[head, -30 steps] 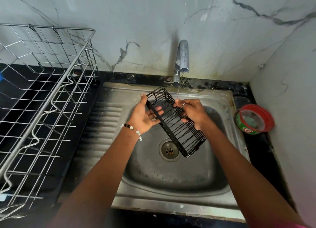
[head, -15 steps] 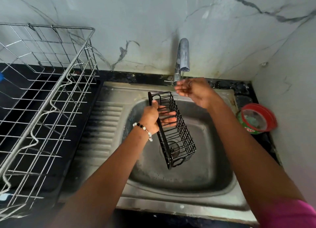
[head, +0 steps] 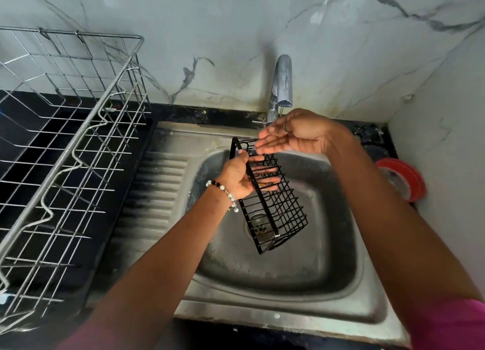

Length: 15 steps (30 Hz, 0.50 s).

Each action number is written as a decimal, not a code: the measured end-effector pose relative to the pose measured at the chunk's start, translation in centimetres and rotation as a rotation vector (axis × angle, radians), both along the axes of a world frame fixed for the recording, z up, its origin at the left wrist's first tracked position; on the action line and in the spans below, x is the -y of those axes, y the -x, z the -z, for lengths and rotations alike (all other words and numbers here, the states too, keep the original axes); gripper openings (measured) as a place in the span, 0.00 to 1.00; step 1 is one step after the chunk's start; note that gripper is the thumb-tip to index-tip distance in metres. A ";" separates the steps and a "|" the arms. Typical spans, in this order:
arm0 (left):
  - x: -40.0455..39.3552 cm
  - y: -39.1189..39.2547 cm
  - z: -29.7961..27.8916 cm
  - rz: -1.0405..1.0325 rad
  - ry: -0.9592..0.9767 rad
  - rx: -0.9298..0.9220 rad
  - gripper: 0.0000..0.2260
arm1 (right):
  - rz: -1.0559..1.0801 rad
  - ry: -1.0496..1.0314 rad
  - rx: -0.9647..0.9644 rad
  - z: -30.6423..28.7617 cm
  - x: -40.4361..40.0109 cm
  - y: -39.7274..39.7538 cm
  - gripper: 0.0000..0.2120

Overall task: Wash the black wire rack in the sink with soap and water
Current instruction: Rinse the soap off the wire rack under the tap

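Black rack point(head: 273, 202) over sink point(head: 288, 292) centre — left hand point(head: 240, 177) grips its upper end | right hand point(head: 296, 133) cupped, fingers straight, holding nothing, under tap point(head: 282, 87) at back edge

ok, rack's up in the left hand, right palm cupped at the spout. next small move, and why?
Probably tip the cupped right hand over the black wire rack. That palm sits open under the tap, just above the rack's top end, while the left hand holds the rack tilted over the sink, so water would run along the wires.
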<state>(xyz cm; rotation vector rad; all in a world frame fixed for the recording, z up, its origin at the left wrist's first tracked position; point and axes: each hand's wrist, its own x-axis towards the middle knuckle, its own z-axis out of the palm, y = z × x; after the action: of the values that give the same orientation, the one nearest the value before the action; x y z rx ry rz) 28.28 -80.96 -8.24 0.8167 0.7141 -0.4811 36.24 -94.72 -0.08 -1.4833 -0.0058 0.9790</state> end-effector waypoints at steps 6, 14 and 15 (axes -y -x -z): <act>1.0 -0.4 0.1 -0.071 0.078 -0.008 0.25 | -0.070 0.061 0.065 -0.6 0.8 -0.3 0.12; 1.7 -0.5 -0.6 -0.196 0.139 0.026 0.26 | -0.066 0.107 0.107 -0.8 1.1 -0.7 0.12; 1.5 -0.5 -0.7 -0.208 0.143 0.027 0.26 | -0.075 0.076 0.085 -0.7 1.0 -0.7 0.12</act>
<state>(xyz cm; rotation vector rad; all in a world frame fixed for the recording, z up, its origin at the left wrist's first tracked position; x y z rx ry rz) 28.83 -82.50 -7.53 0.6065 0.7227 -0.3286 36.91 -95.76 0.61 -1.6035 -0.0871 0.9843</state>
